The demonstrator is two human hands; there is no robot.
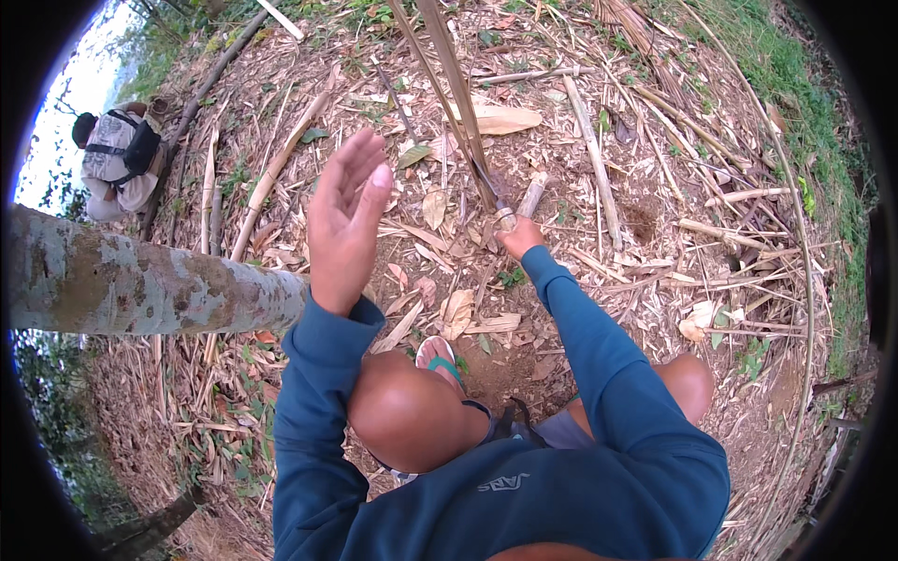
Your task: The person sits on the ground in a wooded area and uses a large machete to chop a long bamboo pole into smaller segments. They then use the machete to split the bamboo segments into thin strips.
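Brown tool [467, 117] slants forward-left; right hand [523, 237] clasps handle [506, 218]; left hand [345, 227] unfurled, empty.

Bladed tool [485, 182], metal collar at its handle, slanting forward, long brown strips [454, 75] extending beyond

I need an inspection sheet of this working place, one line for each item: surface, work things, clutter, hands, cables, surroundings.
Surface: ground with bare soil, dry leaves and wood chips.
Job's things: long tool with a metal collar; its far part is hard to tell from brown strips alongside.
Clutter: loose sticks and a broad pale leaf.
Hands: left hand raised, open; right hand closed around the tool's handle.
Cables: none seen for certain; the long thin curve at right may be a vine or cord.
Surroundings: patchy tree trunk at left, another person with a black bag beyond it, green grass at right.
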